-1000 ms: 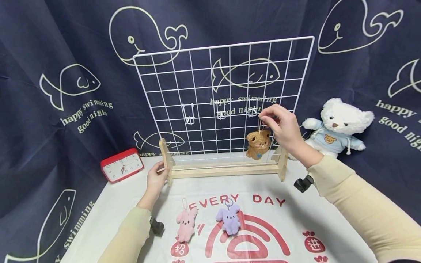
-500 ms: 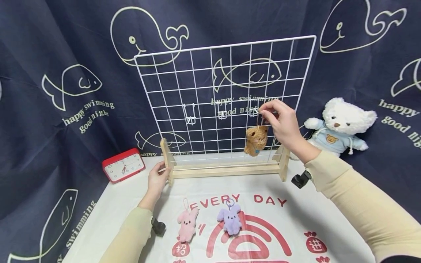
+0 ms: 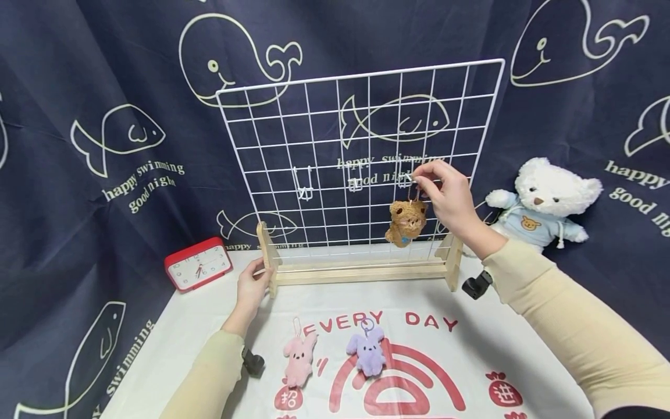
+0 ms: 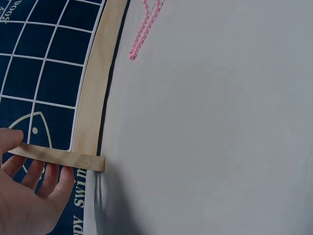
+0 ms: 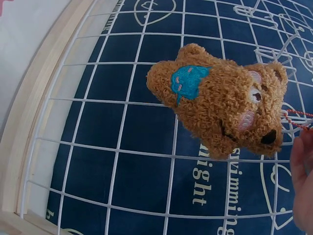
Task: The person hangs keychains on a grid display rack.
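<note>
My right hand [image 3: 445,189] pinches the thin beaded chain of a brown plush bear keychain [image 3: 407,222], which dangles in front of the white wire grid [image 3: 369,105]. Its fingertips are close to the rightmost white hook [image 3: 404,179]; whether the chain is over that hook is hard to tell. In the right wrist view the bear [image 5: 215,98] shows a blue patch, and a red chain [image 5: 296,119] runs to the fingers. My left hand [image 3: 252,285] grips the left foot of the wooden stand [image 3: 361,273], thumb on one side [image 4: 54,156] and fingers on the other.
Two more white hooks [image 3: 303,192] hang on the grid to the left. A pink plush bunny [image 3: 300,361] and a purple one [image 3: 370,352] lie on the white tablecloth [image 3: 419,302]. A red clock [image 3: 199,265] stands left, a white teddy bear [image 3: 544,203] right.
My right hand has shifted slightly left and up toward the rightmost hook, carrying the brown bear keychain, which has swung and turned. My left hand keeps its grip on the stand.
</note>
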Tool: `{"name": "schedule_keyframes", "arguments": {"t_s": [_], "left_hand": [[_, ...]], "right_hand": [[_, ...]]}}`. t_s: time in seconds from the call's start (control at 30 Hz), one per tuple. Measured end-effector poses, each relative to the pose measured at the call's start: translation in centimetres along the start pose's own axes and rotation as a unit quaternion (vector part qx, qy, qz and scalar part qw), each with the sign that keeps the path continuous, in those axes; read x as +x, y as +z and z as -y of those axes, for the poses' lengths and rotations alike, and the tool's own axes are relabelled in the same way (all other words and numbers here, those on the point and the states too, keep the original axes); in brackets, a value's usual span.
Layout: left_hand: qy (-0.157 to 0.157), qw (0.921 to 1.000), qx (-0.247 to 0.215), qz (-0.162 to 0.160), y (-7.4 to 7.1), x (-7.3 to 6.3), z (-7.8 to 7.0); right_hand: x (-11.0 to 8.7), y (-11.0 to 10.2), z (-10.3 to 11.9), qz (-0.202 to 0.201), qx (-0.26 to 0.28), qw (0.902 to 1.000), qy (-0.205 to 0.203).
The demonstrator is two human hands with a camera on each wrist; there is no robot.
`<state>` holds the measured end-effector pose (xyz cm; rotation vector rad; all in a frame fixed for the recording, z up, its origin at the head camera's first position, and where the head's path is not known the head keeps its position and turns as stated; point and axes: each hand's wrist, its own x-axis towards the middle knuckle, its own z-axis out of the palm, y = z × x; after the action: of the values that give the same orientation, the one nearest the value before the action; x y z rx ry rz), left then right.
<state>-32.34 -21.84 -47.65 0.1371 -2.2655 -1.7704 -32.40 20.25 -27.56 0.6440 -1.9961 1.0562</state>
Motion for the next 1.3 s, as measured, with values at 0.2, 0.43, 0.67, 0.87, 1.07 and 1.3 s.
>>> {"name": "schedule_keyframes", "arguments": {"t_s": [0.2, 0.43, 0.67, 0.87, 1.07, 1.3], "left_hand": [[0.006, 1.0000, -0.004, 0.000, 0.0, -0.1, -0.1], [0.015, 0.9997, 0.017, -0.004, 0.0, -0.4, -0.4], [0.014, 0.9997, 0.020, -0.003, 0.0, -0.4, -0.3], [0.013, 0.9998, 0.014, -0.004, 0.0, -0.3, -0.2], [0.013, 0.9999, 0.009, -0.004, 0.0, -0.4, -0.1], [0.021, 0.9997, -0.001, -0.008, 0.1, -0.4, -0.1]], "right_hand": [[0.0, 0.2, -0.4, 0.008, -0.010, 0.9999, 0.005], [0.3, 0.4, -0.7, 0.014, -0.028, 0.9993, 0.018], [0.5, 0.7, -1.1, 0.001, -0.052, 0.9986, 0.015], [0.8, 1.0, -1.2, -0.011, -0.063, 0.9978, 0.014], [0.9, 1.2, -1.3, -0.020, -0.062, 0.9978, 0.015], [0.7, 1.3, -1.5, -0.037, -0.047, 0.9981, 0.016]]}}
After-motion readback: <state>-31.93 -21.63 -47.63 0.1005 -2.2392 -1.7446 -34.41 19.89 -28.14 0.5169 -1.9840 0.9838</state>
